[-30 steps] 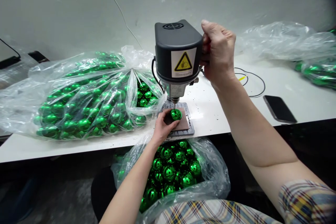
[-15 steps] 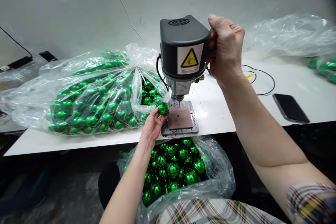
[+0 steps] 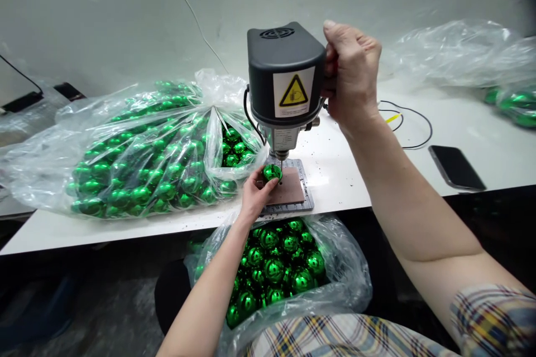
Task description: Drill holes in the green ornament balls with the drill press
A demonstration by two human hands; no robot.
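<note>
Between the thumb and fingers of my left hand [image 3: 256,194] is a shiny green bauble [image 3: 272,172], just left of the drill bit [image 3: 282,166]. The bauble is over the left part of a brownish square plate [image 3: 293,187], which lies on the grey base [image 3: 309,196] of a small bench drill press [image 3: 287,75]. My right hand [image 3: 353,70] is closed at the right side of the drill's dark housing, around what looks like its lever; the grip itself is mostly hidden behind the fingers.
A large clear bag [image 3: 138,162] full of green baubles lies left on the white table [image 3: 335,178]. Another open bag [image 3: 352,284] of baubles rests below the table edge. A phone [image 3: 456,168], a black cable [image 3: 427,122] and more bagged baubles [image 3: 519,106] are on the right.
My left hand has brought the bauble rightward, from the plate's left edge to beside the bit. My right hand stays at the drill. The whole view has shifted slightly.
</note>
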